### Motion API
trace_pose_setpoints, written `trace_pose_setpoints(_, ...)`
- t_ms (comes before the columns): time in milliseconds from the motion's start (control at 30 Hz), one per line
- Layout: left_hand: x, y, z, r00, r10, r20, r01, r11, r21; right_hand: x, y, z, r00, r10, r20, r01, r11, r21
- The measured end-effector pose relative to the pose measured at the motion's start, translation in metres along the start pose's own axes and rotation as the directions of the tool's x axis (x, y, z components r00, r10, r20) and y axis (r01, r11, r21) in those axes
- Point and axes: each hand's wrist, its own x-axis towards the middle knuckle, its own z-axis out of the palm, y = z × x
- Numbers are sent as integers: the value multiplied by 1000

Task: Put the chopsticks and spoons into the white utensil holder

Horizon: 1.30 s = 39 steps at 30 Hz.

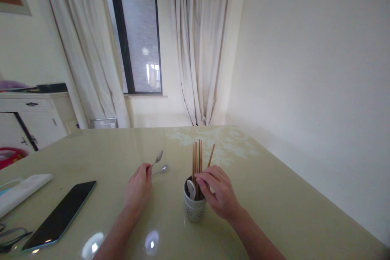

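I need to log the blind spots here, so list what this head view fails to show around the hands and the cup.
- Cup contents: the rim and the right hand hide the chopsticks' lower ends.
- Spoon handle: buried in the left hand.
- Second spoon on the table: its handle end runs behind that hand.
- White piece in the cup: too small to identify.
- Tablet screen: dark, nothing readable.

Glossy pale-green bench (pixel 274 195), faint leaf pattern at the far end. On it: white cup (pixel 194 207) near centre with wooden chopsticks (pixel 197 158) upright inside; metal spoon (pixel 161 169) flat just left of cup; dark tablet (pixel 61 215) at left, face up; folded white cloth (pixel 22 191) beyond it; dark cord (pixel 9 237) at left edge.
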Motion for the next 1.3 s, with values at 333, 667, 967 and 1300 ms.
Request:
trace_pose_setpoints(333,-51,69,-17,542,726,-423,-830,542,-134,-6,-16,3,977,149,-155,-101,955,280)
trace_pose_setpoints(667,-57,81,-15,709,656,-260,-703,628,-332,17,5,-15,541,586,-603,-253,797,548)
trace_pose_setpoints(967,-66,86,-15,681,679,-272,-721,560,-408,5,5,-7,791,457,-406,-368,886,281)
trace_pose_setpoints(1300,-23,38,1,965,217,-148,-250,931,-265,-5,7,9,875,413,-251,-375,908,187)
